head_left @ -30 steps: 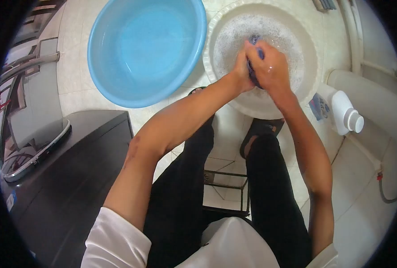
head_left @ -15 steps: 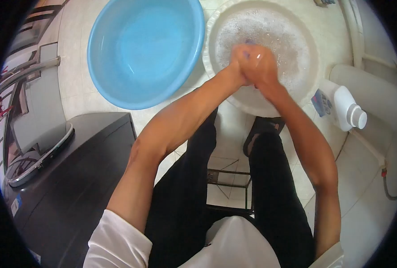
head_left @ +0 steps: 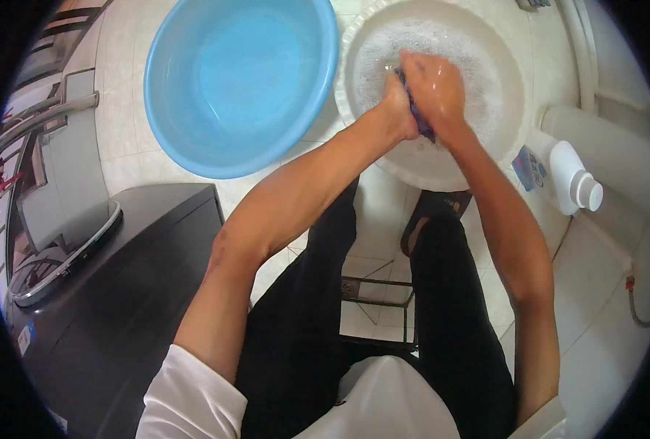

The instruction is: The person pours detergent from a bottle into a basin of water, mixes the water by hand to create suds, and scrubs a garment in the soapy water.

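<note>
A dark purple-blue cloth (head_left: 419, 121) is bunched between my two hands, mostly hidden by them. My left hand (head_left: 398, 108) is closed on its left side. My right hand (head_left: 436, 86) wraps it from the right, knuckles up and wet. Both hands are over a cream basin (head_left: 511, 139) with a wavy rim. Soapy water (head_left: 478, 88) with white foam fills the basin below them.
To the left of the basin stands a large light-blue tub (head_left: 244, 80). A white bottle (head_left: 568, 172) with a screw cap and a blue-labelled packet (head_left: 530, 168) are at the right, beside pipes (head_left: 595, 132). A dark cabinet (head_left: 135, 293) fills the lower left.
My hands have moved apart slightly and turned, so more of the dark cloth shows between them. My right hand has shifted a little up and right.
</note>
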Action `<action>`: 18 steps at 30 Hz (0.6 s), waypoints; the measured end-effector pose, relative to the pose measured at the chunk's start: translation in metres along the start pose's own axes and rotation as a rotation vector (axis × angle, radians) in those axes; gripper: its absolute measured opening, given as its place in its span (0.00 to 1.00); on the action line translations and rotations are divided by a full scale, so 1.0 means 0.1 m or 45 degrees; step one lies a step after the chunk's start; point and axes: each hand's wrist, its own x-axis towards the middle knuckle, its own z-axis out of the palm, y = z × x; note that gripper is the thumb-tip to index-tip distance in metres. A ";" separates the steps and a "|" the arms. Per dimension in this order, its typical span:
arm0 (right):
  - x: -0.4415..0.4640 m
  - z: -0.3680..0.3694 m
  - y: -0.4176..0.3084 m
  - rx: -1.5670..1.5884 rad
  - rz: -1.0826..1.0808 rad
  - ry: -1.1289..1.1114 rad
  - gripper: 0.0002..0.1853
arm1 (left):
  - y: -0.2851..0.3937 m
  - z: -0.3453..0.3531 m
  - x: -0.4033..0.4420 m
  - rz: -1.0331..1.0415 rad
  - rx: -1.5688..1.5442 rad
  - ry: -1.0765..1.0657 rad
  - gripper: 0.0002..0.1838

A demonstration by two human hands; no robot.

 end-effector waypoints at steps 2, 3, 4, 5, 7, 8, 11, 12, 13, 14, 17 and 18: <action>-0.28 -0.03 -0.15 0.072 -0.231 -0.013 0.21 | 0.02 -0.27 0.20 -0.033 -0.040 -0.144 0.26; -0.32 -0.02 -0.14 0.074 -0.225 -0.018 0.21 | 0.04 -0.28 0.20 -0.036 -0.051 -0.171 0.26; -0.36 -0.01 -0.12 0.096 -0.258 -0.016 0.21 | 0.02 -0.28 0.20 -0.021 -0.050 -0.154 0.26; -0.38 0.00 -0.10 0.119 -0.293 -0.012 0.21 | -0.02 -0.27 0.19 0.019 -0.028 -0.089 0.27; -0.12 0.05 0.16 0.108 -0.206 0.026 0.22 | -0.10 -0.05 -0.01 0.109 0.021 0.035 0.27; 0.07 0.07 0.32 0.096 -0.138 0.067 0.23 | -0.11 0.00 -0.04 0.106 0.030 0.028 0.27; 0.30 0.17 0.70 0.017 0.121 0.026 0.25 | -0.04 0.06 -0.11 0.126 0.137 0.174 0.27; 0.31 0.16 0.73 0.008 0.125 0.030 0.25 | 0.00 0.07 -0.08 0.128 0.189 0.186 0.27; 0.31 0.14 0.77 0.047 0.242 -0.053 0.29 | 0.00 0.08 -0.06 0.133 0.230 0.196 0.27; 0.32 0.12 0.80 0.088 0.357 -0.136 0.32 | -0.01 0.08 -0.05 0.132 0.218 0.187 0.27; 0.23 0.01 0.90 0.732 0.777 -0.179 0.39 | -0.01 0.09 -0.09 0.226 0.292 0.260 0.27; 0.15 -0.11 0.81 0.734 0.777 -0.180 0.39 | 0.01 -0.01 0.02 0.258 0.333 0.286 0.26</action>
